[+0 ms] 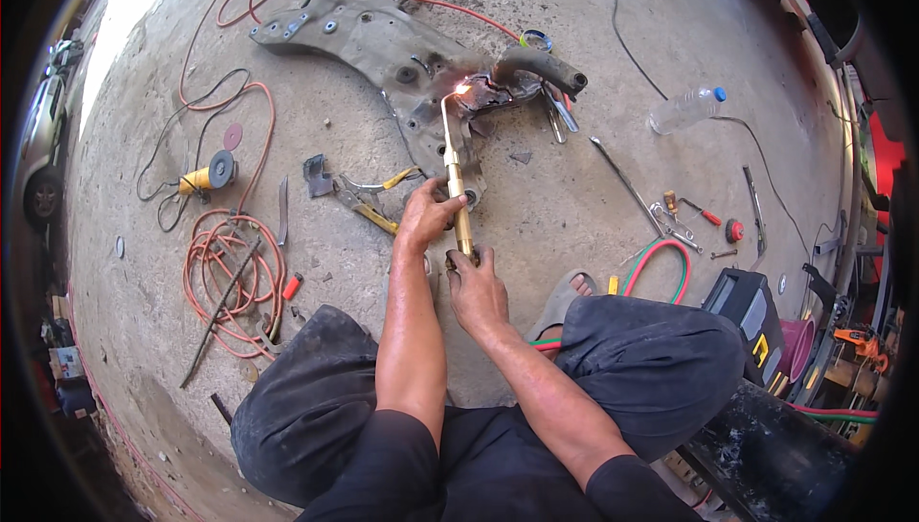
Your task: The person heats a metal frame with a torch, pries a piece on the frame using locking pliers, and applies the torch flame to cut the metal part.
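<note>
The person wears a black shirt (pixel 488 474) of plain cloth. Its left sleeve (pixel 407 436) and right sleeve (pixel 622 491) are short, so both forearms are bare, and the left hand (pixel 429 214) and the right hand (pixel 479 290) are bare too. The trousers (pixel 651 364) are dark, slightly bluish, loose in the leg, with many wrinkles and some pale, dusty-looking marks. On the right foot there is a grey sandal (pixel 555 306), open at the front, where the toes are visible.

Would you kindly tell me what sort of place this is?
Probably a vehicle repair or metalworking shop: a lit torch meets a glowing metal frame, and a yellow angle grinder lies on the concrete floor.
</note>
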The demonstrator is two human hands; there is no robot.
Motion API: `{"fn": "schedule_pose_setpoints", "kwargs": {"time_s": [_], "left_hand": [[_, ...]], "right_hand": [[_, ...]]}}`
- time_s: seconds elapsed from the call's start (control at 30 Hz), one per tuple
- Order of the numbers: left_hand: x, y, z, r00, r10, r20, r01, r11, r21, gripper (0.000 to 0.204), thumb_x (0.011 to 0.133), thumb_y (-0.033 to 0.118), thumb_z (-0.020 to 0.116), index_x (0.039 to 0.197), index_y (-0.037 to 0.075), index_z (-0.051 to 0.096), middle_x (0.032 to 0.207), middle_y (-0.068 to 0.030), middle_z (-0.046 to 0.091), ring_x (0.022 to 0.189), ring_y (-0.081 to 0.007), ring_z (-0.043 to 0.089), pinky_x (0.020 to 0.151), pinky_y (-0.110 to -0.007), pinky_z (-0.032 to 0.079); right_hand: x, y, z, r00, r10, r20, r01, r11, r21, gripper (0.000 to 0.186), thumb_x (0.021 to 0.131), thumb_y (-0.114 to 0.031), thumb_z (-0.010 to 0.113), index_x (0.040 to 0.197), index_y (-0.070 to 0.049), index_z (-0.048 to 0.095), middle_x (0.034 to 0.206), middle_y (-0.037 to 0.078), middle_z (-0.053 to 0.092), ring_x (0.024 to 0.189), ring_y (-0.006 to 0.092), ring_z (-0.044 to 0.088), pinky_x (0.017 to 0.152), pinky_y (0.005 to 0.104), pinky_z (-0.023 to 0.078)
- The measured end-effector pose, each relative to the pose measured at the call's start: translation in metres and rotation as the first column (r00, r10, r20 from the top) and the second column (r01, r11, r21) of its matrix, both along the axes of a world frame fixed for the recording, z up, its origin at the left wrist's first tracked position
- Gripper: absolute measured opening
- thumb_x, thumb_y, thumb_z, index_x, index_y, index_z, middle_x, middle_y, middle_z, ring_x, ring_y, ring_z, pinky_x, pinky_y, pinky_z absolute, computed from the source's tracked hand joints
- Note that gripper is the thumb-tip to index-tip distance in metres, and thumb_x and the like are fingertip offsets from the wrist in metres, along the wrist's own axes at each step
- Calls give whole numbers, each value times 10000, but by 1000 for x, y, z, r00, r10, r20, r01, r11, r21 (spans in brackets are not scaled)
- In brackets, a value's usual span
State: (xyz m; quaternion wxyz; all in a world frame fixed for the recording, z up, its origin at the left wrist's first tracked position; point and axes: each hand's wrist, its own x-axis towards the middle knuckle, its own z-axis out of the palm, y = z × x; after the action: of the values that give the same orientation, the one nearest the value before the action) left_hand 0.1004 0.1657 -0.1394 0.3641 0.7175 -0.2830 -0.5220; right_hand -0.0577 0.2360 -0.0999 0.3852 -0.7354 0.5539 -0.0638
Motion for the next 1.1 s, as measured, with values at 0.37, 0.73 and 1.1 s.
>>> {"fn": "schedule_pose_setpoints", "kwargs": {"time_s": [0.37, 0.73, 1.1], "left_hand": [[-3, 1, 5, 999, 33, -34, -33, 999, -5, 638, 816, 192, 796, 1349, -56, 550, 827, -102, 670, 692, -170, 644, 610, -323, 523], [-2, 2, 5, 997, 50, -53, -50, 999, 5, 643, 829, 179, 784, 1378, -34, 528, 824, -82, 656, 679, -154, 613, 599, -318, 505], [0, 5, -3, 997, 37, -71, -37, 999, -9, 660, 826, 199, 788, 1387, -28, 524, 811, -71, 640, 664, -144, 601, 579, -311, 490]], "right_hand": [[0, -4, 6, 1000, 16, -14, -16, 1000, 11, 309, 935, -194, 609, 1238, -140, 615, 1300, 212, 462, 843, 461, 677, 769, 543, 569], [0, -3, 4, 1000, 16, -19, -16, 1000, 4, 310, 929, -184, 611, 1238, -192, 624, 1296, 203, 466, 848, 459, 677, 771, 538, 567], [2, 0, 9, 999, -7, -35, 7, 1000, 11, 335, 889, -113, 603, 1210, -193, 653, 1281, 193, 495, 907, 424, 675, 805, 510, 563]]}}
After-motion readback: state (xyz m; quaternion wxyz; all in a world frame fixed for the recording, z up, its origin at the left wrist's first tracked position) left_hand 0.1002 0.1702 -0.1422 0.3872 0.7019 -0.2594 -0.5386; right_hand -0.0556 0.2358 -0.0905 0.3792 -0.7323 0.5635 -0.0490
